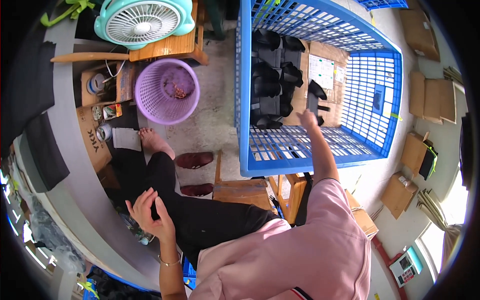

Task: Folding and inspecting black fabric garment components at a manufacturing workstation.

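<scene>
Presently: right hand (307,119) reaching into blue crate (380,75), fingers closed on a black piece (314,97) held just above the cardboard liner (325,70); stacked black pieces (272,75) along the crate's left side; left hand (148,212) loosely open, holding nothing, resting on the knee; purple basket (167,90) well apart.

One blue crate (320,150). One purple basket (167,90) left of the crate. One teal fan (142,20). Two dark red slippers (195,160) between basket and crate. Two tape rolls (95,83) left of the basket. Two hands: left (150,215), right (307,119).
</scene>
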Motion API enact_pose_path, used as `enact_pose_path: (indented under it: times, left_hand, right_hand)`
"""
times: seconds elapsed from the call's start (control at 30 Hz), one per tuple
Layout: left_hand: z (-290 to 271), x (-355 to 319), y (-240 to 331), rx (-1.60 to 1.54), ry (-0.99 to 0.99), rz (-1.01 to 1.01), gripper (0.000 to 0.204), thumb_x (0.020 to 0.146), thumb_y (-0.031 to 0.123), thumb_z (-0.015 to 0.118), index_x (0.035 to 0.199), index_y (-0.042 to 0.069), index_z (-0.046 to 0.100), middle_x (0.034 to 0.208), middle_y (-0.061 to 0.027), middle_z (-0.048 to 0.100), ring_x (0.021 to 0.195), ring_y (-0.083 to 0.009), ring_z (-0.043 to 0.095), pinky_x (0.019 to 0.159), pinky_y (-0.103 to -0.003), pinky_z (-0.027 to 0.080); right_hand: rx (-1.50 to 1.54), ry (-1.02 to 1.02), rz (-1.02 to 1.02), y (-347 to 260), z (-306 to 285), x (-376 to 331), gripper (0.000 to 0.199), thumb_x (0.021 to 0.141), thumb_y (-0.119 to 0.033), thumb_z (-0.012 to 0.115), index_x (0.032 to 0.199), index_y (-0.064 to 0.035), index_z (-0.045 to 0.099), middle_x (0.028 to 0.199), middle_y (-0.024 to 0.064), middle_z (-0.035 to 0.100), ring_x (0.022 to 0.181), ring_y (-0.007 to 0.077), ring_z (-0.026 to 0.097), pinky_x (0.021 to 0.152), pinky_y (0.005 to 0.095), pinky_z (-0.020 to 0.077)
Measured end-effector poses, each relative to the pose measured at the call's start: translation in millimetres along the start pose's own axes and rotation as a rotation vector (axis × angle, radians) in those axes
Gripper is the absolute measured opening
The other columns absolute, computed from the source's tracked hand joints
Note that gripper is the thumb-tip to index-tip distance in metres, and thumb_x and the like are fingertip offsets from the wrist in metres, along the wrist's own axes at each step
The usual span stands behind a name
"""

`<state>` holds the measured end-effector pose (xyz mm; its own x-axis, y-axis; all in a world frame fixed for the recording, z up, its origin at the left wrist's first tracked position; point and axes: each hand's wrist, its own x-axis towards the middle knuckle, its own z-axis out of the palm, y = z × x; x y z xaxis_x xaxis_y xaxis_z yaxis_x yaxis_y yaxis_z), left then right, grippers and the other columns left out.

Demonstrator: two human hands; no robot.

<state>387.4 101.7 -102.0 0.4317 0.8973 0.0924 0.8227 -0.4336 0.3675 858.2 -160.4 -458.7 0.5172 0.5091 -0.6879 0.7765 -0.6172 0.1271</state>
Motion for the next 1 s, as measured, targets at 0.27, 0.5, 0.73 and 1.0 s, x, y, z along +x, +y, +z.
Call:
enact_pose_path:
  times: [0.27, 0.5, 0.73, 1.0]
  left_hand:
    - [4, -7, -16, 0.026, 0.100, -0.053, 0.005, 0.088, 0.015, 0.068, 0.091, 0.011, 0.069, 0.101, -0.0003, 0.071, 0.097, -0.0185, 0.066, 0.112, -0.049, 0.030]
    - [-4, -26, -37, -0.061, 0.290, -0.160, 0.005, 0.083, 0.018, 0.072, 0.084, 0.013, 0.070, 0.091, -0.0008, 0.072, 0.090, -0.0201, 0.067, 0.110, -0.051, 0.032]
    - [-28, -60, -63, -0.578, 0.470, -0.385, 0.015, 0.088, 0.018, 0.069, 0.092, 0.004, 0.069, 0.093, -0.0107, 0.071, 0.093, -0.0289, 0.066, 0.089, -0.039, 0.050]
    - [-137, -139, -151, -0.655, 0.813, -0.639, 0.014, 0.093, 0.013, 0.065, 0.096, 0.000, 0.070, 0.085, -0.0090, 0.072, 0.074, -0.0105, 0.069, 0.065, -0.025, 0.053]
  right_hand:
    - [0.718, -0.019, -0.222, -138, -13, -77, 0.031, 0.088, -0.032, 0.059, 0.089, -0.0014, 0.066, 0.083, 0.0240, 0.066, 0.085, 0.0426, 0.065, 0.076, 0.0484, 0.0531]
    - [0.554, 0.210, -0.453, -145, -72, -131, 0.036, 0.090, -0.030, 0.060, 0.116, -0.0056, 0.066, 0.099, 0.0244, 0.067, 0.093, 0.0413, 0.065, 0.079, 0.0493, 0.0522]
    - [0.226, 0.375, -0.688, -148, -127, -152, 0.033, 0.092, -0.022, 0.059, 0.118, -0.0010, 0.062, 0.105, 0.0235, 0.066, 0.100, 0.0404, 0.063, 0.085, 0.0486, 0.0503]
    - [0.082, 0.570, -0.785, -211, -187, -198, 0.029, 0.091, -0.014, 0.063, 0.116, -0.0011, 0.060, 0.102, 0.0202, 0.065, 0.088, 0.0401, 0.065, 0.070, 0.0471, 0.0525]
